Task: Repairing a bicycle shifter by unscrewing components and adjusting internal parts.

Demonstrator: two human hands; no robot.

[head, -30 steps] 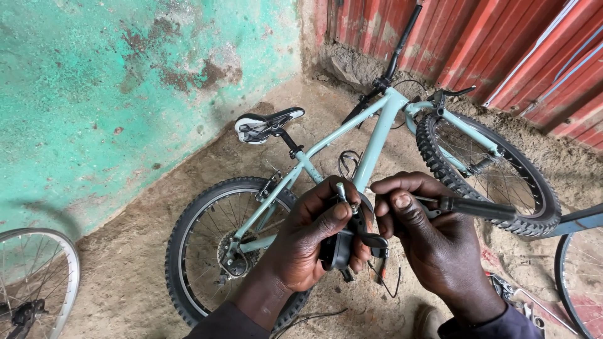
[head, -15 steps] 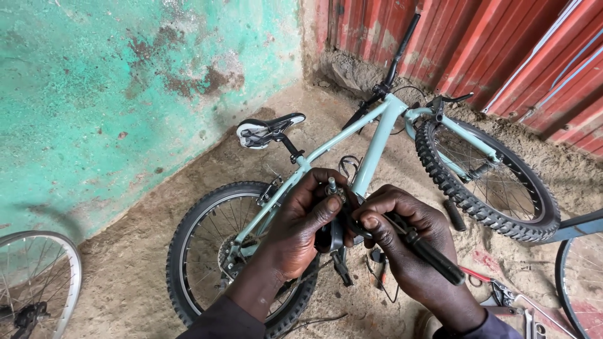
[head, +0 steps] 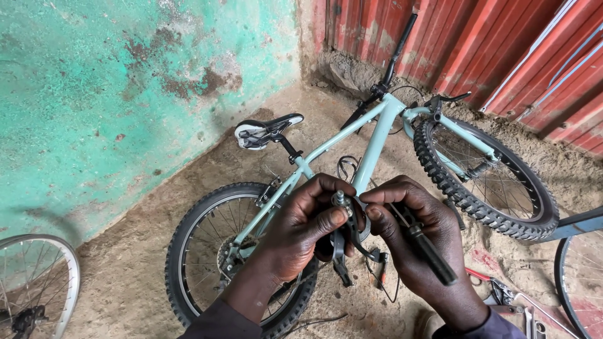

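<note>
Peeling turquoise plaster (head: 125,94) fills the upper left of the frame, red corrugated sheeting (head: 502,44) the upper right, with packed dirt below. At the lower left edge a loose spoked wheel (head: 34,285) pokes in. Across the middle lies a pale green bicycle (head: 377,135), saddle toward the left, knobby front tyre toward the right. In front of it, at lower centre, the left hand (head: 301,232) pinches a small black brake part (head: 345,235), its long axis hanging roughly vertical between both hands. The right hand (head: 414,238) touches the part's top with thumb and forefinger while clasping a black-handled tool (head: 430,251) slanting toward the lower right.
</note>
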